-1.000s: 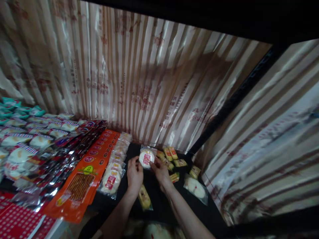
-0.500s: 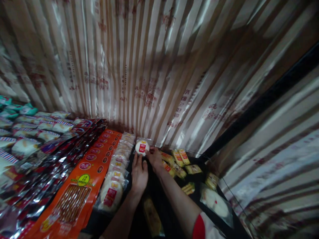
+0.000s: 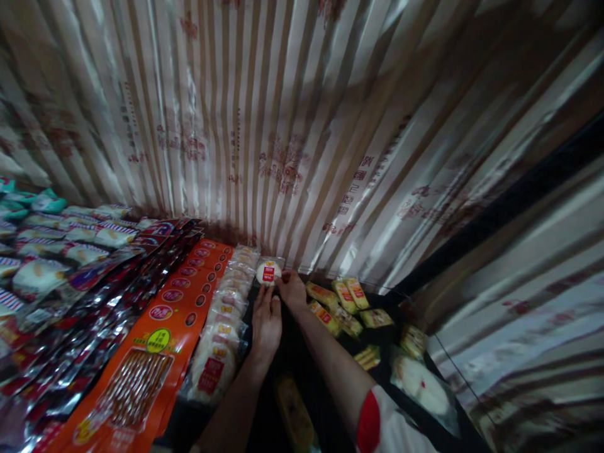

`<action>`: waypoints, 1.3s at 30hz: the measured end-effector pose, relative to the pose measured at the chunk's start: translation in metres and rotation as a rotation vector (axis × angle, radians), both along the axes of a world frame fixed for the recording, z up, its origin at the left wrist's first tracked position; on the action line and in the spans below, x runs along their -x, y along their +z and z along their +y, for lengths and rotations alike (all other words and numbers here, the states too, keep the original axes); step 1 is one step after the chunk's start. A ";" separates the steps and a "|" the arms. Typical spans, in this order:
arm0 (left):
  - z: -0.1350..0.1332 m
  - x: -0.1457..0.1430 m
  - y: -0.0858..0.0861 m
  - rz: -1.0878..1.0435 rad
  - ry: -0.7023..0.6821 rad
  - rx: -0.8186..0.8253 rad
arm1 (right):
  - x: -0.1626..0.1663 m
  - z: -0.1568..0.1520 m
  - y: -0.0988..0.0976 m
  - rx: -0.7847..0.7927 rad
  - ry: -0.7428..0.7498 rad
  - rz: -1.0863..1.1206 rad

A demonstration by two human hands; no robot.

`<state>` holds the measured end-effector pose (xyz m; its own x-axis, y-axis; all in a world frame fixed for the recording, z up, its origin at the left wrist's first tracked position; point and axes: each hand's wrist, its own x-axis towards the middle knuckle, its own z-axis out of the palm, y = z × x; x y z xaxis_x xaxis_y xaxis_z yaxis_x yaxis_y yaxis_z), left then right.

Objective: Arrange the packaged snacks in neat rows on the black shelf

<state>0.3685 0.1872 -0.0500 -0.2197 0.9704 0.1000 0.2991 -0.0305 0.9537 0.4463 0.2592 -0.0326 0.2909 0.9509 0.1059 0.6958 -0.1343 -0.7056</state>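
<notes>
A round white cake in a clear wrapper with a red label point(image 3: 268, 272) lies at the back of the black surface, near the curtain. My left hand point(image 3: 267, 324) is stretched out flat, its fingertips at the near edge of this packet. At the packet's right edge, my right hand point(image 3: 291, 290) has its fingers bent and closed on the wrapper. Left of my hands runs an overlapping row of similar wrapped round cakes point(image 3: 214, 371). Several yellow-wrapped pastries point(image 3: 323, 319) lie scattered right of my right hand.
Long orange snack packs point(image 3: 163, 340) and dark red shiny packs point(image 3: 101, 327) line the left. Further left are white packets point(image 3: 40, 277) and green ones point(image 3: 47, 200). A bagged white disc point(image 3: 422, 387) lies right. Striped curtain point(image 3: 212, 126) and a dark pole point(image 3: 495, 214) stand behind.
The camera view has shifted slightly. My left hand has slid a little toward me from the packet, while my right hand stays at its right edge.
</notes>
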 end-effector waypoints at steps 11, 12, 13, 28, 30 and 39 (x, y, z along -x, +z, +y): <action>0.004 0.001 -0.004 -0.052 -0.031 -0.002 | 0.002 0.001 -0.003 0.068 0.019 -0.204; 0.005 0.001 -0.004 -0.058 -0.034 -0.003 | 0.002 0.001 -0.003 0.071 0.022 -0.205; 0.005 0.001 -0.005 -0.063 -0.035 -0.003 | 0.001 0.001 -0.003 0.070 0.027 -0.205; -0.041 0.007 0.005 0.221 -0.035 -0.194 | -0.030 -0.088 0.013 -0.181 0.195 -0.018; -0.057 0.011 0.011 0.251 -0.064 -0.224 | -0.042 -0.118 0.019 -0.187 0.199 0.050; -0.148 0.018 0.047 0.261 -0.329 -0.549 | -0.072 -0.273 0.026 -0.143 0.232 0.183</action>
